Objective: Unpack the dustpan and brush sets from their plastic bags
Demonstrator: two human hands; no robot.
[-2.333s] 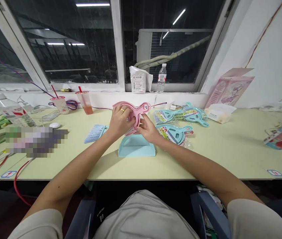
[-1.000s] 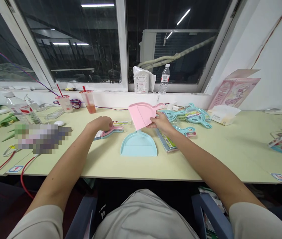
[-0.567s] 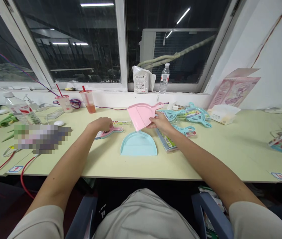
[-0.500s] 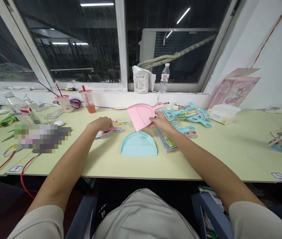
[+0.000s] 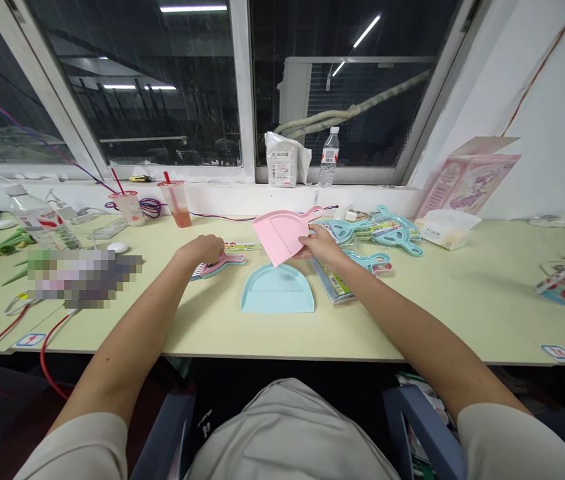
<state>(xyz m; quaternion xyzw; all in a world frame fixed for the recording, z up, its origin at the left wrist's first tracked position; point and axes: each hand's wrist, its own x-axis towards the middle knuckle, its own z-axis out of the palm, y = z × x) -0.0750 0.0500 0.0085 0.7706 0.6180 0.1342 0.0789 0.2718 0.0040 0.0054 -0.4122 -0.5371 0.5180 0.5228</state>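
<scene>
In my right hand (image 5: 320, 245) is a small pink dustpan (image 5: 278, 235), pinched at its right side near the handle and tilted above the table. A light blue dustpan (image 5: 277, 291) lies flat just below it, its wide straight edge towards me. My left hand (image 5: 205, 249) is closed over a pink hand brush (image 5: 225, 263) low at the table; white bristles show under the hand, and the looped handle points right. The left fingertips are partly hidden. Beside my right wrist lies a bagged grey item with a green label (image 5: 333, 283).
Several packaged blue dustpan sets (image 5: 395, 233) are piled behind my right hand. A tissue pack (image 5: 450, 229) and a pink box (image 5: 467, 180) stand at right. Drink cups (image 5: 176, 203) and a large bottle (image 5: 42, 217) are at left. The table's front edge (image 5: 282, 358) runs close to me.
The pink dustpan has shifted very slightly left and down in my right hand. My left hand stays at the brush.
</scene>
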